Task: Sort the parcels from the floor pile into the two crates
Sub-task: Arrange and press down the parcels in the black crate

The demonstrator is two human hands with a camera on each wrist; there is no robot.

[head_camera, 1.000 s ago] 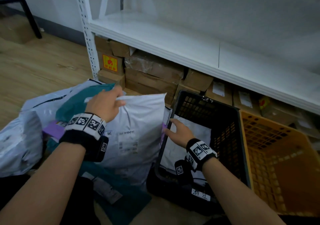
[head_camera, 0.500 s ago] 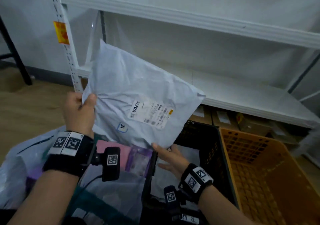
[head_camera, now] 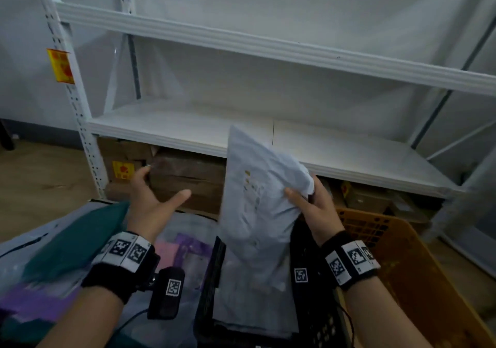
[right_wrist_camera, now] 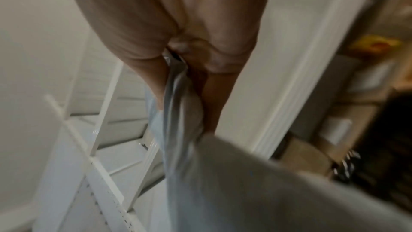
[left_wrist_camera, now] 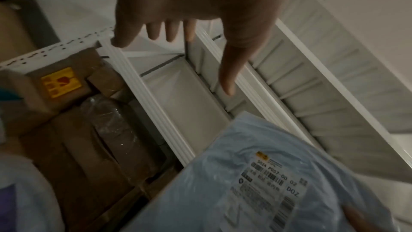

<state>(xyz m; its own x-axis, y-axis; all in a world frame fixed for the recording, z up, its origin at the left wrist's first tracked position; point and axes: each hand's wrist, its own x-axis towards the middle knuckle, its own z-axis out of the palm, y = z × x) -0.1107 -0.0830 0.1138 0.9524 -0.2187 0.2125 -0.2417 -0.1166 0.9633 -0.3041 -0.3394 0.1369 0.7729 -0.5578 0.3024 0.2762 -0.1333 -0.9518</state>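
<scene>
Gripping a crinkled pale grey plastic mailer by its bunched right edge, the right hand has thumb and fingers pinched on the soft film; the flat, floppy bag hangs upright over the black lattice crate, its lower end inside it. A printed white shipping label shows on the mailer's face. Left hand is off the bag, just left of it, palm turned in, fingers spread straight, holding nothing. Orange perforated plastic crate sits beside the black one on the right. Teal, purple and clear poly parcels piled at left. Brown cardboard boxes under white metal shelving.
</scene>
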